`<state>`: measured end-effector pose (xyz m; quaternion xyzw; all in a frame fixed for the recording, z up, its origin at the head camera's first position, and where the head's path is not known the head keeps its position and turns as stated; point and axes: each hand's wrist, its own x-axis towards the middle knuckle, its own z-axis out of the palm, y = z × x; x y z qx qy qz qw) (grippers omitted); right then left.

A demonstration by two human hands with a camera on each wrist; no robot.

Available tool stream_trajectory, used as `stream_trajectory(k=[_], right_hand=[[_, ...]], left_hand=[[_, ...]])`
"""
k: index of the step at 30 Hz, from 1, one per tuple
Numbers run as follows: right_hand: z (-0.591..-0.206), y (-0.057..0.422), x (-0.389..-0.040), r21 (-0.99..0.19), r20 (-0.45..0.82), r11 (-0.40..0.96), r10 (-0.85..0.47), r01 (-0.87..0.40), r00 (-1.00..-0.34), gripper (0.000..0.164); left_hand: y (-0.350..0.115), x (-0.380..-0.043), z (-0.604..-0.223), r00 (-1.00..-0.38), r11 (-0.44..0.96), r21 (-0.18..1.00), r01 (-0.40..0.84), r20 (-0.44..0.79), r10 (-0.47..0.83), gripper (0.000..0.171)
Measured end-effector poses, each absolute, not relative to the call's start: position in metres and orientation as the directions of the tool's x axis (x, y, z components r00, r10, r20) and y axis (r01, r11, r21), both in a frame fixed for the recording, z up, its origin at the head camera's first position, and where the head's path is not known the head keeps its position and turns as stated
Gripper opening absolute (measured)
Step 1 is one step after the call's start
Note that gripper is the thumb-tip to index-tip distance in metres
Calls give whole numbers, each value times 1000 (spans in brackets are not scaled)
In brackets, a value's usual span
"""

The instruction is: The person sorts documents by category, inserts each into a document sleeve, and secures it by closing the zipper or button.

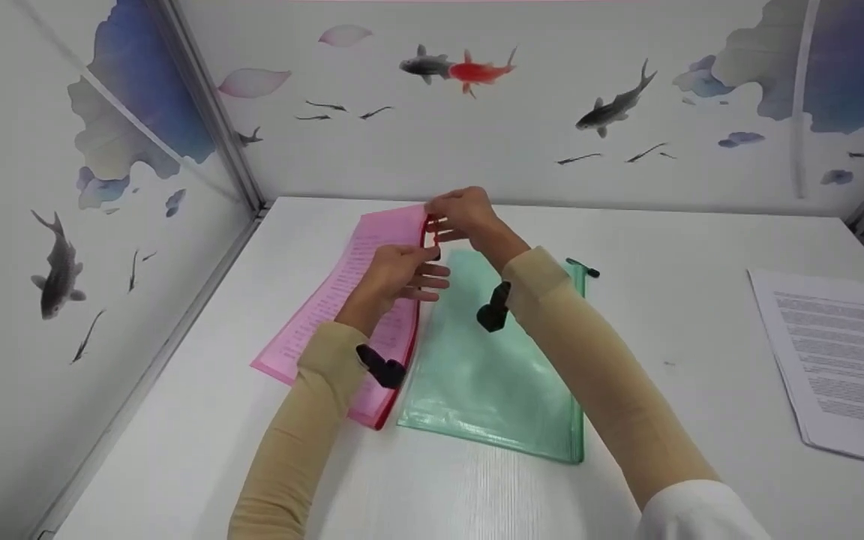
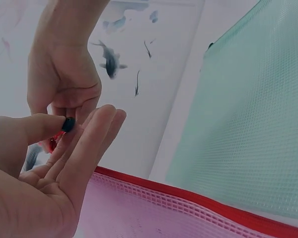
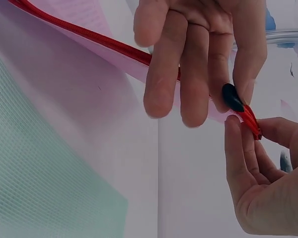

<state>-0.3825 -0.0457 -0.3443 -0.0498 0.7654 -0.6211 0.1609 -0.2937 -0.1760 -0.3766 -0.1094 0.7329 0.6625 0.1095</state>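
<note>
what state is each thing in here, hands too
Left hand, pinching the black pull, other fingers extended
Black pull, held between left thumb and finger
Right hand, pinching the red tab
Red tab, held at its end
Pink pouch, one edge lifted, printed text showing through
Red zipper, open or closed unclear
Green pouch, lying flat
Paper stack, flat, printed side up

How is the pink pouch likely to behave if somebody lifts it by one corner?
The pink pouch would probably bend rather than stay rigid, since its left edge curves in the head view. Its red zip seems flexible too, as it curves in the left wrist view. It may weigh more than an empty one: printed text shows through.
</note>
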Motion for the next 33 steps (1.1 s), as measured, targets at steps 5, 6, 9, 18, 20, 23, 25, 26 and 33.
stream_trajectory(k=[5, 6, 9, 18, 20, 23, 25, 26, 33], right_hand=[[-344, -48, -380, -968, -192, 209, -262, 139, -946, 29], [-344, -49, -379, -969, -191, 205, -260, 139, -947, 29], [-344, -51, -378, -971, -183, 198, -255, 134, -950, 30], [-344, -55, -377, -974, -171, 189, -233, 128, -957, 29], [-344, -56, -377, -976, -168, 177, -233, 128, -958, 30], [-344, -58, -376, -978, -166, 159, -229, 132, -959, 29], [-345, -60, -375, -979, -171, 153, -226, 139, -959, 28], [-344, -61, -375, -978, -174, 152, -224, 142, -959, 28], [-341, -63, -375, -984, -156, 113, -186, 137, -970, 29]], left_hand=[[-179, -287, -377, -950, 116, 943, -311, -310, -22, 39], [-181, -286, -377, -951, 116, 944, -310, -309, -27, 38], [-184, -283, -377, -952, 111, 946, -305, -303, -35, 37], [-189, -275, -378, -954, 87, 950, -299, -299, -22, 38], [-190, -274, -378, -957, 85, 953, -290, -290, -23, 37], [-192, -272, -379, -958, 82, 955, -287, -285, -28, 35], [-193, -271, -379, -959, 84, 955, -285, -283, -33, 34], [-194, -271, -380, -959, 84, 955, -284, -282, -37, 34], [-193, -266, -385, -950, 88, 946, -313, -310, -43, 32]])
